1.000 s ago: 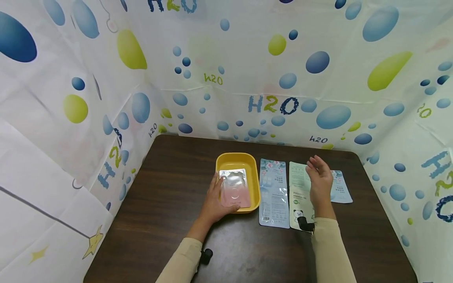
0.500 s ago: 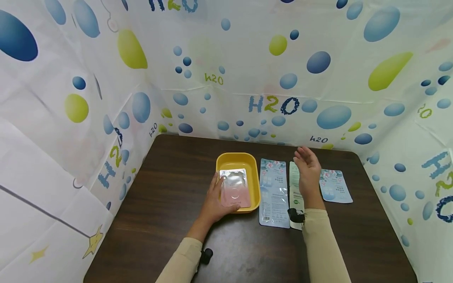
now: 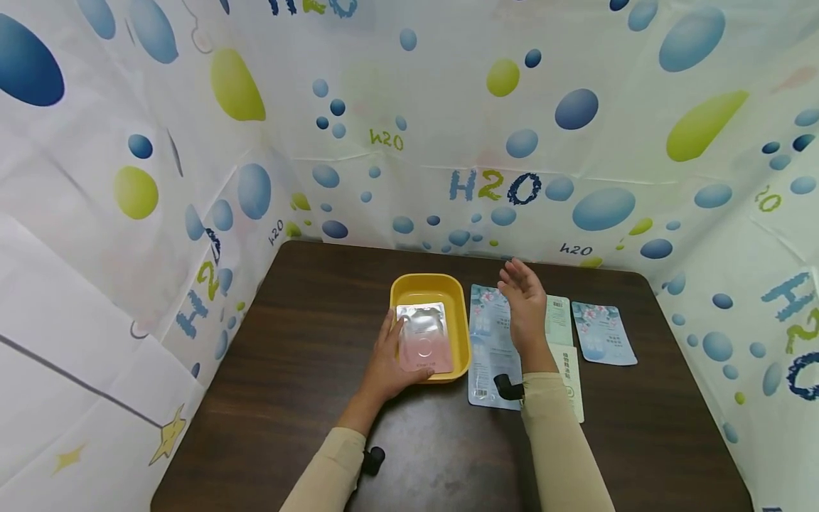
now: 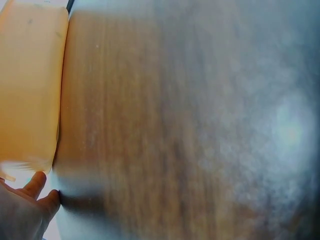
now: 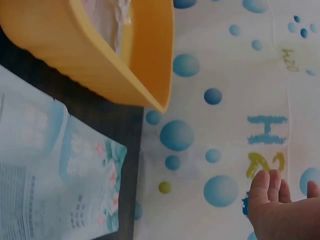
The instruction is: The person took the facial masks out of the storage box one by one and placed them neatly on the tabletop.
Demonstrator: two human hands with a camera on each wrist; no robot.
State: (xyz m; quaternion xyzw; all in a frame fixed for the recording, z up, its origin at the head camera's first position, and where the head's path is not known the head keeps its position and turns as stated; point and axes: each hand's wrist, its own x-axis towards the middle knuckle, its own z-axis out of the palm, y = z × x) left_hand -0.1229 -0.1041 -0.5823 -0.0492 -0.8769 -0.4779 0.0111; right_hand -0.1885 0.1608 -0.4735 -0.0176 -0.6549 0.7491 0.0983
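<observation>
A yellow tray (image 3: 433,283) stands on the table with a pink and silver sachet (image 3: 425,341) in it. My left hand (image 3: 392,366) lies at the tray's lower left with fingers and thumb spread, against the tray and the sachet's edge; the exact contact is hard to make out. My right hand (image 3: 527,306) hovers above the flat packets, fingers extended and holding nothing. It partly covers a long blue packet (image 3: 489,348) with a flower print and a pale green packet (image 3: 563,363). In the right wrist view the blue packet (image 5: 55,165) lies beside the tray (image 5: 100,55).
A smaller blue packet (image 3: 603,333) lies at the far right of the row. The dark wooden table (image 3: 307,341) reaches back to a white curtain (image 3: 409,142) with blue and green spots. A small black device (image 3: 374,461) sits at the left wrist.
My right hand has swept left, from over the green packet to over the blue one's right side. This uncovers the small blue packet. My left hand stays put.
</observation>
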